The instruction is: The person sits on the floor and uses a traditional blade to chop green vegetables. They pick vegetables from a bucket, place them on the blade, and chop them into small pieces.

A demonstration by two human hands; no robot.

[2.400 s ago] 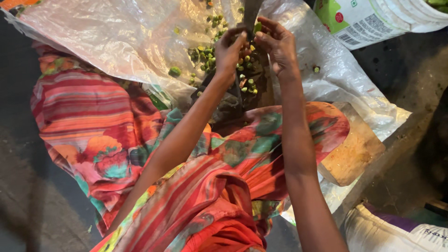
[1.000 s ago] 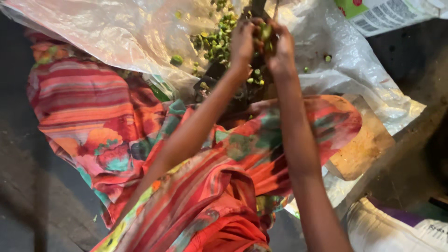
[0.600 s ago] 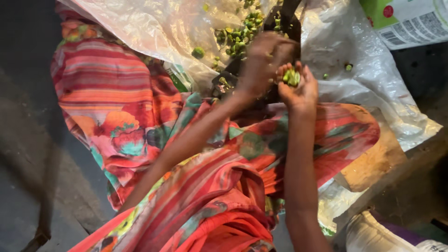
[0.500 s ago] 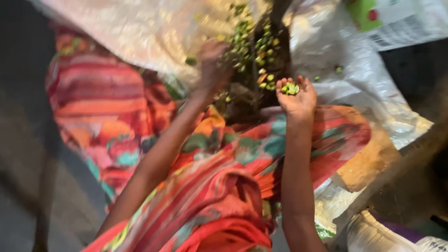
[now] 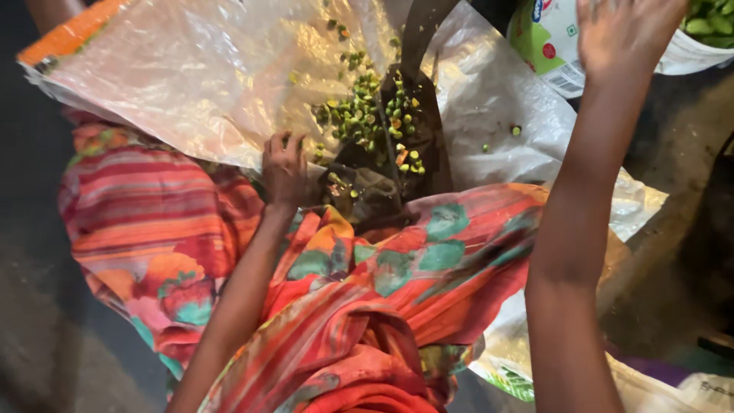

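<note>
My left hand [image 5: 286,167] lies on the near edge of a clear plastic sheet [image 5: 191,84], fingers bent, just left of a pile of chopped green pieces [image 5: 367,122]. What its fingertips hold is hidden. A dark upright blade [image 5: 419,53] rises through the pile. My right hand [image 5: 623,34] is raised at the top right, back toward me and fingers spread, over a white container [image 5: 550,53] that holds green pods [image 5: 711,19]. Its fingertips are cut off by the frame's edge.
A bright striped and flowered cloth [image 5: 321,298] covers my lap below the sheet. A few stray green bits [image 5: 516,131] lie on the sheet's right side. Dark ground [image 5: 680,214] runs along the right, with a white printed bag [image 5: 688,390] at the bottom right.
My right hand, which held green pieces in its palm beside the pile, has risen up and right to the white container. My left hand has dropped back to the sheet's near edge.
</note>
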